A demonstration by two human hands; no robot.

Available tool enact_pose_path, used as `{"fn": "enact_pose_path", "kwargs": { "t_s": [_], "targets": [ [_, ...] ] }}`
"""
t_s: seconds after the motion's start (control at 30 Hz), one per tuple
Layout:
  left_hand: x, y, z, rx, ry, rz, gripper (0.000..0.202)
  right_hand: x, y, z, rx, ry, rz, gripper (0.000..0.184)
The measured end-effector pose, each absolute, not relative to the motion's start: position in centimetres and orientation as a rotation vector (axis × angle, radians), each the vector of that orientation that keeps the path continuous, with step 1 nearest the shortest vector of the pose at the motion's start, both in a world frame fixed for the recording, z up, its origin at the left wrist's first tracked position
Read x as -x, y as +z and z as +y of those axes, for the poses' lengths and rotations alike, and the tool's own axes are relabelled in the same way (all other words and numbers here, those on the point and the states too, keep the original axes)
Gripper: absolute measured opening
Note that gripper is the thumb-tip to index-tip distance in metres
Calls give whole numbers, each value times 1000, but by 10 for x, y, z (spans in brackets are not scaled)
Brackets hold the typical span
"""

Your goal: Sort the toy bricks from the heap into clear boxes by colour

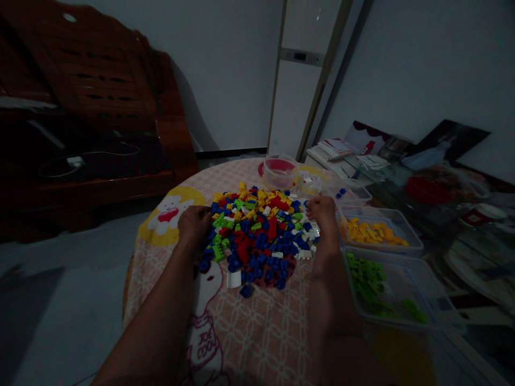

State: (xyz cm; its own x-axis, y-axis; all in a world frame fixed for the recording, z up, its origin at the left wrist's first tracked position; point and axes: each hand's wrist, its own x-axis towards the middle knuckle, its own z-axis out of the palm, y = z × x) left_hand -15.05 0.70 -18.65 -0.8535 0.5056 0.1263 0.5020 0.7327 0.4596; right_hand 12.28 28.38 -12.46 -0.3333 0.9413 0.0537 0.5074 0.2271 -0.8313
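A mixed heap of toy building bricks [257, 225] in red, blue, yellow, green and white is spread over the round table. My left hand [195, 224] rests at the heap's left edge, its fingers curled together beside blue and green bricks; the fingertips are dark and what they hold, if anything, is hidden. At the right edge, my right hand [322, 209] is closed in a pinch above white bricks [308, 230]. A speck of blue shows by its fingertips, but I cannot tell whether it is held.
Right of the heap stand clear plastic boxes: one with yellow bricks [372, 233], one with green bricks [366, 279], one with a few blue bricks [341, 193]. A round clear tub [280, 171] stands behind. A glass table [418, 187] with clutter is at right, a wooden bench [100, 107] at left.
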Motion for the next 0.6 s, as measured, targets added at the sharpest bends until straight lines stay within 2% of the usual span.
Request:
{"fn": "enact_pose_path", "kwargs": {
  "t_s": [0.07, 0.17, 0.3, 0.6],
  "targets": [
    [151, -186, 7, -853, 773, 2918, 50, -121, -128, 289, 1319, 990, -1741, 22],
    [152, -187, 7, -853, 792, 2915, 48, -123, -129, 298, 1291, 890, -1548, 39],
    [153, -188, 6, -870, 832, 2923, 45, -132, -125, 303, 1279, 738, -1598, 55],
    [153, -189, 8, -860, 811, 2917, 46, -135, -122, 298, 1356, 655, -1716, 49]
  ]
}}
